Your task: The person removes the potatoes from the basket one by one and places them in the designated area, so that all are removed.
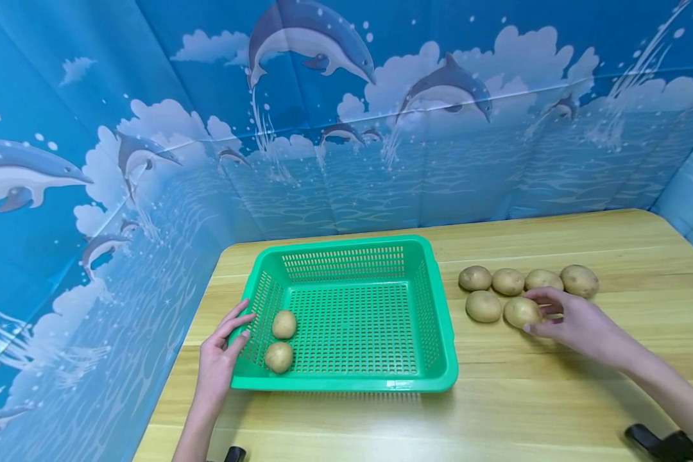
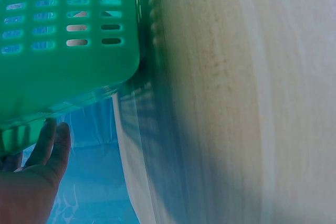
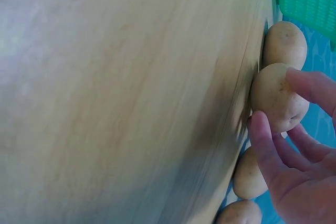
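In the head view, a green plastic basket (image 1: 346, 384) stands on the table with two potatoes, a rear one (image 1: 284, 325) and a front one (image 1: 278, 357), at its left side. My left hand (image 1: 218, 359) rests on the basket's left rim, its fingers fairly straight. The left wrist view shows those fingers (image 2: 62, 145) touching the basket (image 2: 73, 72) low in the frame. To the right of the basket, my right hand (image 1: 577, 324) pinches a potato (image 1: 521, 312) between thumb and fingers. Seen from the right wrist, that potato (image 3: 277, 98) sits between the fingertips, close to the table.
Beside the held potato lies another potato (image 1: 483, 307). Behind them is a row of several potatoes (image 1: 508, 282). The wooden table (image 1: 346, 427) reaches back to a blue dolphin-print curtain (image 1: 346, 186), which also hangs on the left.
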